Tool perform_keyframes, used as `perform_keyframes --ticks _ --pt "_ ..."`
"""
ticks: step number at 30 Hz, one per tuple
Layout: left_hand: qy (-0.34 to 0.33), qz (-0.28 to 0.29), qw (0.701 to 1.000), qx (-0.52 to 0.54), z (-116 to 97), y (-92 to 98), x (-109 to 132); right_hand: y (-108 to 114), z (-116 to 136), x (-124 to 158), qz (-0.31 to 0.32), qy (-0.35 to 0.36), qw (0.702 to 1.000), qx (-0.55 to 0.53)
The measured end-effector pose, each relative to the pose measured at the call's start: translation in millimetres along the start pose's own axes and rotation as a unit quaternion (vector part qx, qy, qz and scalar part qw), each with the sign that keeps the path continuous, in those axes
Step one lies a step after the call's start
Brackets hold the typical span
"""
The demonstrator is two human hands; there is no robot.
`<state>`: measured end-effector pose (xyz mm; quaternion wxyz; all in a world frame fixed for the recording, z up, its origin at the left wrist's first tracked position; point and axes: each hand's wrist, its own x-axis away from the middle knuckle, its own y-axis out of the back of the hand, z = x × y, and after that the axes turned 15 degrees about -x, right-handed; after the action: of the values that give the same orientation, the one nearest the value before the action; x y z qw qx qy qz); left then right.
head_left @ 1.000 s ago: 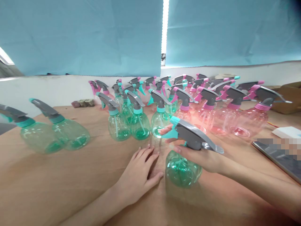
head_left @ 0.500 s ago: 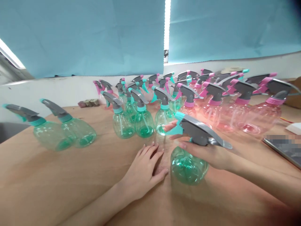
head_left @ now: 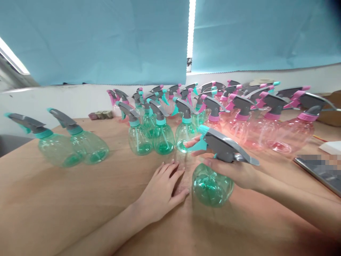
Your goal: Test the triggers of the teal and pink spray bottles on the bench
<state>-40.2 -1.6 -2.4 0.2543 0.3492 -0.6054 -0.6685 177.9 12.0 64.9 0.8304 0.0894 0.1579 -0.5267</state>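
Note:
My right hand grips a green spray bottle around its neck, just under the grey and turquoise trigger head. The bottle is tilted, and some of its collar is hidden by my fingers. My left hand lies flat on the wooden table with its fingers stretched out, to the left of that bottle and apart from it. Beyond my hands stand several green spray bottles, the nearest being a middle one and one to its right.
Two green spray bottles stand at the left. Several pink spray bottles crowd the back right. A phone lies near the right edge, beside a white object. Small blocks sit by the wall under blue sheets.
The view has shifted slightly. Both hands keep nearly the same pose, with the spray bottle still in my right hand.

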Motion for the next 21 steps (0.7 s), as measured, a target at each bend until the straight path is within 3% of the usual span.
perform_keyframes --ticks 8,16,21 --pt "0.006 0.007 1.0 -0.001 -1.4 2.2 -1.0 4.4 3.2 1.7 0.0 -0.017 0.997 0.072" --pt "0.007 0.009 1.0 -0.009 -1.3 3.0 -1.8 8.9 2.8 5.1 -0.002 -0.039 0.998 0.05" --pt "0.004 0.007 1.0 -0.003 -0.9 1.7 -1.6 6.9 0.3 4.9 0.009 -0.017 0.999 0.042"
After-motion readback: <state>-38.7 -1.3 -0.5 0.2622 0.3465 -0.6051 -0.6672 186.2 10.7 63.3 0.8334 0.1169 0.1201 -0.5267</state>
